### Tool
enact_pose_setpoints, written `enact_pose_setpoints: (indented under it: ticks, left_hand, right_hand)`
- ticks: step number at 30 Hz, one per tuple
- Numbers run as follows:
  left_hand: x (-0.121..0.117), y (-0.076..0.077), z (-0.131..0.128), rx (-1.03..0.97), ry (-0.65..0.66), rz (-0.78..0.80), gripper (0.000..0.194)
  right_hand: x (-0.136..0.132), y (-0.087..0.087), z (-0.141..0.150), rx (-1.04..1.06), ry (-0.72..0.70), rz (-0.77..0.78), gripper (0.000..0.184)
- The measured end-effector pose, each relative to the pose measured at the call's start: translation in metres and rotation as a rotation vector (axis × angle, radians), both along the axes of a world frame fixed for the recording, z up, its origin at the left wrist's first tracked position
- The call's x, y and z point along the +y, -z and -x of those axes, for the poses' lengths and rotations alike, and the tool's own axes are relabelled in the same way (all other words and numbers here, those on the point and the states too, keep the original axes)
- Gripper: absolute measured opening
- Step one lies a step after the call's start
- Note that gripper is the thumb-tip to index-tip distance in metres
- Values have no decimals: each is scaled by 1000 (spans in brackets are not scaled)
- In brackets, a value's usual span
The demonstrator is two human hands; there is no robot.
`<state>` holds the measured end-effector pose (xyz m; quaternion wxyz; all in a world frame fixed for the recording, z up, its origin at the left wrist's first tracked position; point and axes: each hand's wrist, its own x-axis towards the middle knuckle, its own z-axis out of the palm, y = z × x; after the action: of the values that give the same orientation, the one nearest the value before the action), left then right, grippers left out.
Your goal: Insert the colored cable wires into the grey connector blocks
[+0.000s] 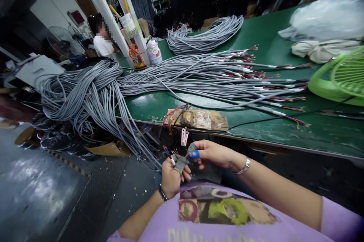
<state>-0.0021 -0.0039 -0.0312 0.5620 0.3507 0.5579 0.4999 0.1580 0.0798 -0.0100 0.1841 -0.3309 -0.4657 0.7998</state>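
My left hand (170, 181) is closed around the end of a grey cable, with thin coloured wires (175, 154) fanning out above the fingers. A grey wrap (181, 164) covers its thumb. Close beside it, my right hand (217, 153) pinches at the same wires; blue tape (195, 154) and a greyish wrap are on its fingers. The exact strand between the right fingertips is too small to make out. Both hands are in front of the green table's (241, 141) near edge. A long bundle of grey cables (176, 77) lies on that table, its stripped ends pointing right.
A wooden block (199, 118) with wires sits at the table edge, a pink clip (184, 137) hanging below. Cables droop off the left side. Orange scissors (135, 51) and a bottle (154, 51) stand behind; a green fan (341, 73) is at right. Another person (102, 43) sits far left.
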Motion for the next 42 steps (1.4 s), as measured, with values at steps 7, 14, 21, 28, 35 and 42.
enact_pose_setpoints:
  ticks: [7, 14, 21, 28, 35, 42]
  left_hand:
    - [0, 0, 0, 32, 181, 3, 40]
    - [2, -3, -3, -111, -61, -9, 40]
    - [3, -5, -3, -173, -80, -6, 42]
    - [3, 3, -1, -99, 5, -4, 40]
    - [3, 5, -1, -108, -69, -23, 40]
    - [2, 1, 0, -175, -114, -43, 38]
  right_hand:
    - [-1, -3, 21, -27, 59, -208, 33]
    - [-2, -4, 23, -10, 116, -141, 40]
    - [-3, 0, 26, 60, 103, -14, 38]
    - [-5, -1, 32, 22, 111, -55, 38]
    - [-10, 4, 36, 9, 209, -98, 38]
    - [-11, 9, 29, 127, 240, 41, 33]
